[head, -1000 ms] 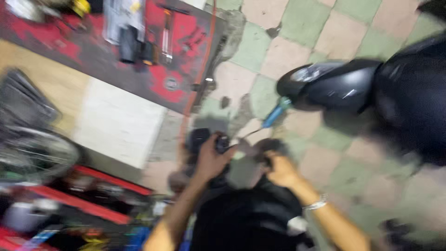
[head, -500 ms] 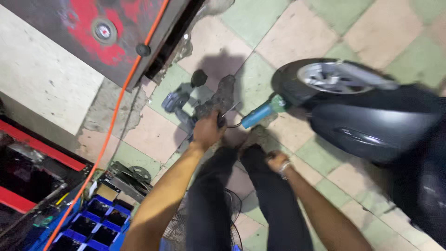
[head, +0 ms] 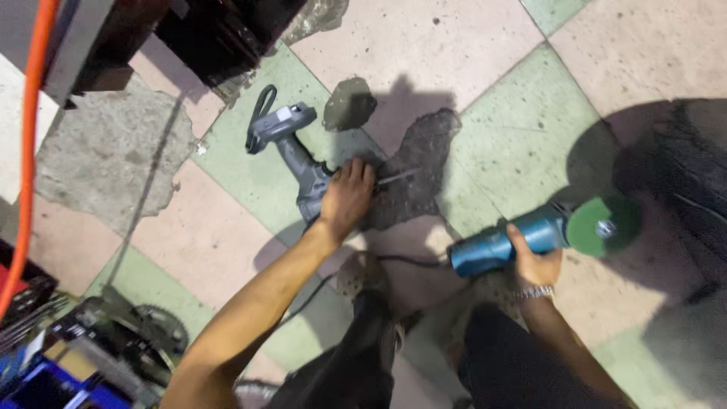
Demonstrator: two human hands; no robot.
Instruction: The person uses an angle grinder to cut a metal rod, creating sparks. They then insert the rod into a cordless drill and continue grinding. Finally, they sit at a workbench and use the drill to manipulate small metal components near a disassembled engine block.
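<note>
An orange cable (head: 29, 151) runs down the far left edge, past a dark sprocket (head: 155, 333) and blue trays (head: 30, 382) in the lower corner. On the tiled floor (head: 242, 227) lies a grey cordless drill (head: 291, 144), its battery end pointing up and away. The left hand (head: 347, 198) rests on the drill's front end, fingers curled over it, beside a dark patch of broken floor (head: 420, 163). Dark trousers (head: 363, 356) fill the bottom centre. Further right, the right hand (head: 536, 261), with a metal wristband (head: 534, 291), is wrapped around the body of a blue angle grinder (head: 503, 244) held just above the floor. Its green disc (head: 602, 226) points toward a black tyre (head: 697, 182) at the right edge.
</note>
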